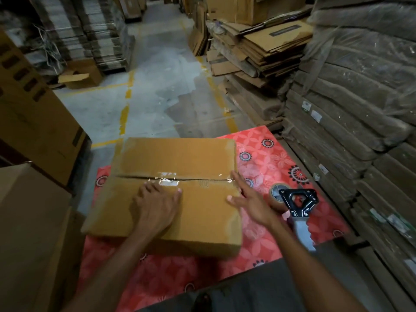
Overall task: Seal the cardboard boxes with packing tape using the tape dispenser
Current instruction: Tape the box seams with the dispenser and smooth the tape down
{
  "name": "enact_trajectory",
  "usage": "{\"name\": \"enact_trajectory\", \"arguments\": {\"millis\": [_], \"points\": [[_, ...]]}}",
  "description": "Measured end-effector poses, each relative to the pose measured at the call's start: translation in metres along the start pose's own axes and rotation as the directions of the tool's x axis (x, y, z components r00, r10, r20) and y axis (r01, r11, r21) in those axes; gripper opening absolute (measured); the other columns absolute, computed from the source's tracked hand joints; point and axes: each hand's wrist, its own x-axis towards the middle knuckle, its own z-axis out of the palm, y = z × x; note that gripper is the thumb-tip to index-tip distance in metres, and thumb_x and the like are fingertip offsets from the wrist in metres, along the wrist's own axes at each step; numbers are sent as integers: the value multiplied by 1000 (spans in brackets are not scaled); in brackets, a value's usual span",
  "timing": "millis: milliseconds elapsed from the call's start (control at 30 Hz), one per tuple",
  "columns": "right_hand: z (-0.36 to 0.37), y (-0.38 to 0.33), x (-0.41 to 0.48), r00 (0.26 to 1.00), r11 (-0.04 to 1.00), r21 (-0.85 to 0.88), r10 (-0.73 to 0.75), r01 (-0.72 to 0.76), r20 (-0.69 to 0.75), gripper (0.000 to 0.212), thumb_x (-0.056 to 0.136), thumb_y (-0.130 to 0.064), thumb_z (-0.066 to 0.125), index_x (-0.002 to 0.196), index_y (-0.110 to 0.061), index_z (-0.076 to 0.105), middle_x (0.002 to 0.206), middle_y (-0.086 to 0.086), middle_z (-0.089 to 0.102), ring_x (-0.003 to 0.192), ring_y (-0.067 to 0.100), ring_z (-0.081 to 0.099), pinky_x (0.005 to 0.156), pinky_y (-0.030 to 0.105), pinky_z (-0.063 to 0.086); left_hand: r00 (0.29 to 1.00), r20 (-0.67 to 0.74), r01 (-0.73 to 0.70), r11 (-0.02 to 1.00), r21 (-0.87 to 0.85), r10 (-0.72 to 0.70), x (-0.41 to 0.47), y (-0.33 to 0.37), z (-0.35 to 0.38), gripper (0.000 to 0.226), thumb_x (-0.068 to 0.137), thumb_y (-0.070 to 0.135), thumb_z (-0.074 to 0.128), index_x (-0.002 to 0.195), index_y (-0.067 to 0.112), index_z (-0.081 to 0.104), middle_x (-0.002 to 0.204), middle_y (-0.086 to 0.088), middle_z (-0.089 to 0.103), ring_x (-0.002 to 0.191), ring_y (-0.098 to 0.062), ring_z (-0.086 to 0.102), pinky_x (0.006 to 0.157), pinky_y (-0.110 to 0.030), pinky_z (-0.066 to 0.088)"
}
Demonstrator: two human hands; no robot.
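A cardboard box (171, 194) lies on a red patterned mat (276, 158), clear tape (171, 180) along its seam. The left hand (157, 207) presses flat on its top; the right hand (249, 199), fingers straight, touches its right edge. The tape dispenser (297, 208) lies just right, unheld.

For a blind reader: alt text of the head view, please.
A person's left hand lies flat on a taped cardboard box on a red flowered mat; the open right hand is at the box's right edge. A tape dispenser lies beside it, unheld.
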Motion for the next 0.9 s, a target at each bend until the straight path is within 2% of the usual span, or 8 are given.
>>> {"name": "enact_trajectory", "arguments": {"millis": [167, 267, 367, 467, 567, 633, 733, 900], "points": [[-41, -35, 32, 998, 976, -216, 6, -21, -68, 58, 90, -17, 71, 144, -28, 52, 136, 1, 64, 121, 24, 63, 101, 44, 52, 961, -153, -251, 960, -126, 231, -40, 20, 0, 73, 100, 61, 23, 160, 20, 17, 168, -11, 4, 150, -37, 20, 115, -56, 21], [-23, -37, 24, 979, 889, -455, -38, -58, -198, 46, 98, -28, 63, 143, -27, 52, 127, 4, 68, 113, 22, 65, 97, 41, 54, 874, -117, -484, 864, -136, 472, -22, 46, 2, 73, 99, 68, 11, 161, 31, 1, 167, 7, -11, 155, -22, -6, 122, -54, -2], [-23, -18, 1, 962, 978, -207, -29, -29, -271, 39, 102, -31, 56, 141, -25, 56, 132, -7, 63, 118, 11, 60, 99, 34, 49, 855, -19, -509, 832, -221, 518, 2, 72, 2, 73, 99, 68, 10, 160, 32, -7, 165, 13, -17, 153, -15, -18, 122, -54, -9], [-49, 37, -30, 744, 940, -173, 111, -293, -659, 33, 96, -23, 56, 128, -19, 63, 123, 2, 68, 111, 22, 64, 94, 39, 51, 850, -28, -519, 825, -223, 527, 13, 88, 4, 77, 98, 69, 8, 160, 27, -8, 166, 10, -14, 153, -13, -17, 124, -50, -8], [-76, 103, -57, 538, 614, -282, 281, -737, -795, 63, 85, -38, 64, 140, -11, 47, 134, 21, 59, 121, 42, 54, 103, 52, 44, 857, -48, -510, 829, -230, 513, 15, 92, 10, 77, 99, 68, 9, 160, 25, -6, 167, 8, -13, 153, -12, -16, 125, -46, -7], [-84, 129, -65, 533, 471, -327, 413, -819, -739, 75, 86, -52, 67, 138, -2, 42, 134, 28, 55, 122, 46, 52, 102, 50, 41, 857, -61, -511, 829, -225, 512, 14, 93, 11, 77, 99, 68, 8, 160, 25, -6, 166, 8, -14, 153, -12, -16, 125, -45, -7], [-83, 140, -56, 558, 551, -272, 458, -789, -692, 58, 91, -40, 68, 123, 3, 46, 119, 27, 65, 109, 42, 63, 87, 42, 49, 857, -55, -511, 830, -223, 512, 15, 94, 13, 77, 99, 69, 7, 160, 25, -8, 166, 8, -16, 152, -12, -18, 125, -46, -7], [-78, 135, -34, 403, 539, -69, 531, -839, -745, 51, 91, -29, 64, 125, 7, 51, 122, 27, 63, 113, 44, 62, 90, 44, 51, 859, -51, -505, 829, -239, 509, 13, 99, 11, 77, 99, 69, 4, 160, 23, -9, 166, 7, -16, 152, -13, -19, 125, -48, -5]]}}
